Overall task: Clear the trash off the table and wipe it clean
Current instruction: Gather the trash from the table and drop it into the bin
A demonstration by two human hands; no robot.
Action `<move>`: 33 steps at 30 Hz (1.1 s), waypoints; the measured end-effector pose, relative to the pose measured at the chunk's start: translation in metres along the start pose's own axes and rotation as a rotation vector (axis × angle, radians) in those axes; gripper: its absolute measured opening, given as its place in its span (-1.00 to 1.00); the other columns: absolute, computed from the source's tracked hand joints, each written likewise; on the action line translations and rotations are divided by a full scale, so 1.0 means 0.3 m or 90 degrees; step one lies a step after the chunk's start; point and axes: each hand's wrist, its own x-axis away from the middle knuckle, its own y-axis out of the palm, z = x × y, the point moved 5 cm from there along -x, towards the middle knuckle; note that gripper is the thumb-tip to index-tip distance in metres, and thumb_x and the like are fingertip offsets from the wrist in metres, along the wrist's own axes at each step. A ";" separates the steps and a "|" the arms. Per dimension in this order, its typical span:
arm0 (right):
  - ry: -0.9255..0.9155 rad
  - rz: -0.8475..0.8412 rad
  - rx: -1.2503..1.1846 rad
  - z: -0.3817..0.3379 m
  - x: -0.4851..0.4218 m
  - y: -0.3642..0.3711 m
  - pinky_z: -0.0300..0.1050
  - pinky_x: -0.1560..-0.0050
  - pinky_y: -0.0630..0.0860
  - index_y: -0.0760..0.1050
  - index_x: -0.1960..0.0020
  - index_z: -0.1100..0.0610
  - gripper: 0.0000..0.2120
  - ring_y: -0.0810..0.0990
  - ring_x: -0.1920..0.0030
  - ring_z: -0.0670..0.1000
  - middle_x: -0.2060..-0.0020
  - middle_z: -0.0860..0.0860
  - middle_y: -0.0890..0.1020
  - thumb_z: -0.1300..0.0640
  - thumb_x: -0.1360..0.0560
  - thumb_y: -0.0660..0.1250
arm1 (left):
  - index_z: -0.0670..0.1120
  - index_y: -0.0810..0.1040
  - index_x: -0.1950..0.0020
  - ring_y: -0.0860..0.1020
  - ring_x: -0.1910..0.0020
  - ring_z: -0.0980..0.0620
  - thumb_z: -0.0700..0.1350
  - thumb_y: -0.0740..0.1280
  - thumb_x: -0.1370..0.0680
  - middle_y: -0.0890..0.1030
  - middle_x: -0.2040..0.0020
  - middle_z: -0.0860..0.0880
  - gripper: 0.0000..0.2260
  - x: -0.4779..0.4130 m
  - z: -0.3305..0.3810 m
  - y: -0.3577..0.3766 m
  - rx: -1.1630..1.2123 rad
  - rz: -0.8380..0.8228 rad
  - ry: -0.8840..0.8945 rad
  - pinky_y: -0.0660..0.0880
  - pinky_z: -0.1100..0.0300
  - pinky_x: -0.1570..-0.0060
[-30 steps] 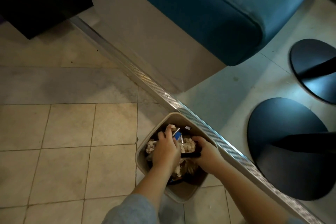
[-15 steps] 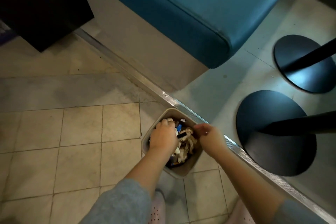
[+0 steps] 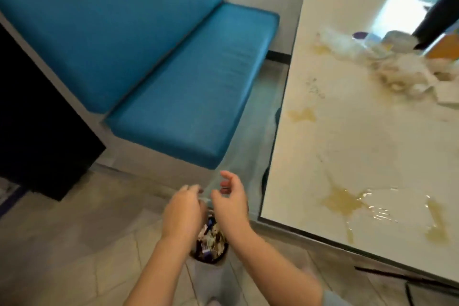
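Hands (image 3: 206, 204) now raised, empty, above full bin (image 3: 211, 241).

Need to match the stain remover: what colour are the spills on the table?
Yellowish-brown spills on the white table, clearest in the head view.

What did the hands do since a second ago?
Both hands, left and right, lifted up out of the trash bin and now hover above it, open and empty. The view swung up to the table. The bin is still full of trash.
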 end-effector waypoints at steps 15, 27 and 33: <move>-0.110 0.179 -0.005 -0.695 -0.222 -0.949 0.00 -0.14 0.49 0.34 -0.36 0.04 -0.53 0.47 -0.17 0.05 -0.29 0.09 0.39 0.09 -0.47 0.31 | -0.01 0.50 -0.27 0.51 -0.12 -0.05 -0.17 0.17 -0.56 0.53 -0.20 -0.02 -0.69 -0.096 1.088 -0.458 -0.097 0.055 0.300 0.41 0.12 0.05; -0.063 0.316 0.353 -0.558 -0.613 -1.892 0.00 -0.32 0.31 0.27 -0.43 0.02 -0.30 0.31 -0.37 0.10 -0.37 0.11 0.32 -0.11 -0.39 0.45 | 0.00 0.26 -0.45 0.35 -0.33 -0.10 0.18 0.41 -0.42 0.33 -0.36 -0.10 -0.32 -0.356 1.788 -0.018 -0.055 -0.136 0.320 0.39 0.03 -0.17; 0.061 0.221 0.550 -0.460 -0.840 -2.158 0.16 -0.45 0.09 -0.03 -0.54 0.02 0.15 0.03 -0.52 0.17 -0.52 0.14 0.06 -0.39 -0.19 0.46 | 0.02 0.12 -0.51 0.23 -0.42 -0.18 0.35 0.45 -0.26 0.21 -0.44 -0.15 -0.04 -0.532 2.011 0.135 0.031 -0.170 0.218 0.31 -0.11 -0.34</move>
